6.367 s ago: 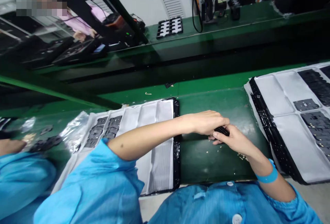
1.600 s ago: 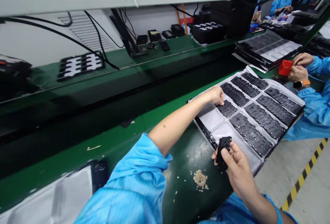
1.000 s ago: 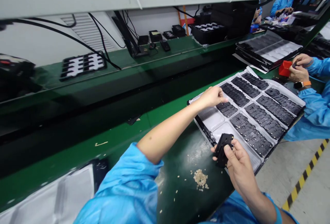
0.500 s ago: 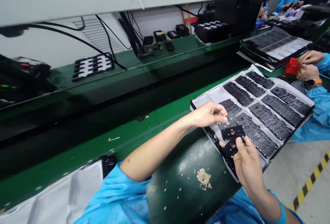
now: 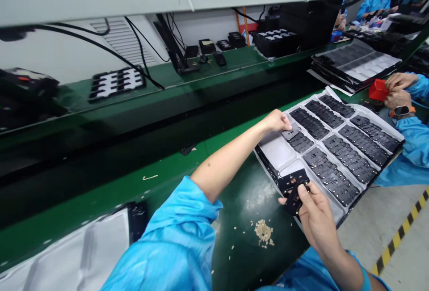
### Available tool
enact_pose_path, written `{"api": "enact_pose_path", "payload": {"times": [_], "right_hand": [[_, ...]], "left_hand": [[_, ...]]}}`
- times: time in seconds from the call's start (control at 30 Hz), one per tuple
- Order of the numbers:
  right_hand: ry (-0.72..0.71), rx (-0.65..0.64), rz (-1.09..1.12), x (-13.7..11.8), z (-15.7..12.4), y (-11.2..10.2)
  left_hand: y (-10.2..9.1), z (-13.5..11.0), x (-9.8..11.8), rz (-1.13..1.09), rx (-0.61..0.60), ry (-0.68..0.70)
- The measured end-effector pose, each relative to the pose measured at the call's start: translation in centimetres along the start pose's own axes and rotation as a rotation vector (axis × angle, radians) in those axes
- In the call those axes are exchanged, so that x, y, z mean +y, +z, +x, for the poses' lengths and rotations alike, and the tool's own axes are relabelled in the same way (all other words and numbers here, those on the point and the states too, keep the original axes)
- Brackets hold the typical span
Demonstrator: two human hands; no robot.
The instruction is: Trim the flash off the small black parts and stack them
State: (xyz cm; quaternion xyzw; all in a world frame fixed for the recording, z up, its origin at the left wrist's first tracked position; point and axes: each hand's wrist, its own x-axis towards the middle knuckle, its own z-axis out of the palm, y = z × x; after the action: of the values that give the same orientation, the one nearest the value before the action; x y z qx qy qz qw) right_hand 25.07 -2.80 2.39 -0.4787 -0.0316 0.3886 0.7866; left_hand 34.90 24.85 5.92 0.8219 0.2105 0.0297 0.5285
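My right hand (image 5: 315,217) grips a small stack of flat black parts (image 5: 294,188) at the near corner of a white compartment tray (image 5: 278,150). My left hand (image 5: 276,121) reaches across to the tray's far left side, its fingers curled on a black part (image 5: 291,132) at the end of a short row. Rows of the same black parts (image 5: 348,154) fill most compartments. The compartment beside my left hand is bare white.
A small heap of pale crumbs (image 5: 263,232) lies on the green bench (image 5: 187,161). A co-worker's hands (image 5: 397,92) hold a red box (image 5: 378,90) at the far right. More stacked trays (image 5: 355,63) sit behind. A white tray (image 5: 77,259) lies at lower left.
My left hand went from the tray's far side to the stack in my right hand, then back out to the short row of parts. The right hand stayed near the tray's corner.
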Motion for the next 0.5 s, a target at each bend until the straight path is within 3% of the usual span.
{"api": "enact_pose_path", "payload": {"times": [0.13, 0.3, 0.5], "right_hand": [[0.031, -0.012, -0.057, 0.3, -0.4, 0.0], [0.082, -0.069, -0.098, 0.7, -0.6, -0.4], [0.058, -0.051, -0.107, 0.4, -0.5, -0.7]], "left_hand": [[0.8, 1.7, 0.1, 0.116, -0.007, -0.002], [1.2, 2.1, 0.2, 0.281, 0.006, -0.032], [0.8, -0.3, 1.9, 0.390, 0.074, 0.005]]}}
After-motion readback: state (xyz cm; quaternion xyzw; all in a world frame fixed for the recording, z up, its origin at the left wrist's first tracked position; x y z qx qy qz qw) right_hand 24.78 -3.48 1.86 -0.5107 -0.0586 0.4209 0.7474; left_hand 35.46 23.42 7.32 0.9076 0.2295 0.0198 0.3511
